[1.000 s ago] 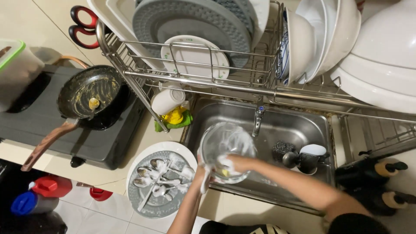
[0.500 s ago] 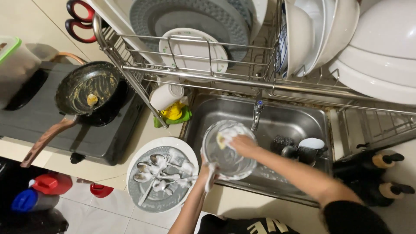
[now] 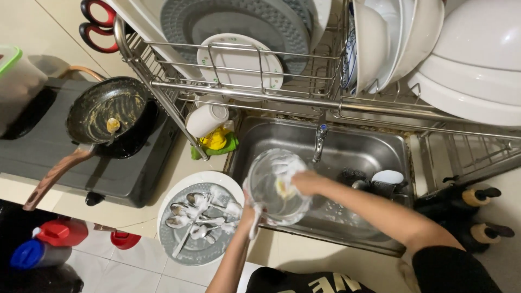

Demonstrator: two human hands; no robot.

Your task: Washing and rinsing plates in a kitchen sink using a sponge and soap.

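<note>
Glass bowl [image 3: 275, 187], soapy inside, sits over the sink [image 3: 347, 149]; my left hand [image 3: 251, 210] grips its near rim while my right hand [image 3: 305, 182] presses a sponge into it. Left of the sink, a plate [image 3: 179, 239] holds sudsy spoons [image 3: 190, 214]; farther left, a dirty frying pan [image 3: 106, 114].

- A steel sink [image 3: 358, 146] is set into a pale desk [image 3: 179, 168], with a tap [image 3: 320, 138] at its back edge.
- A wire dish rack [image 3: 304, 95] stands above the sink, filled with white plates and bowls.
- Left of the sink sits a dark stove [image 3: 65, 163] with a dirty frying pan [image 3: 108, 114] on it.
- The floor [image 3: 108, 271] is pale tile; a red-lidded container [image 3: 59, 233] and a blue-lidded one [image 3: 32, 255] stand on it.
- Light is even and bright.
</note>
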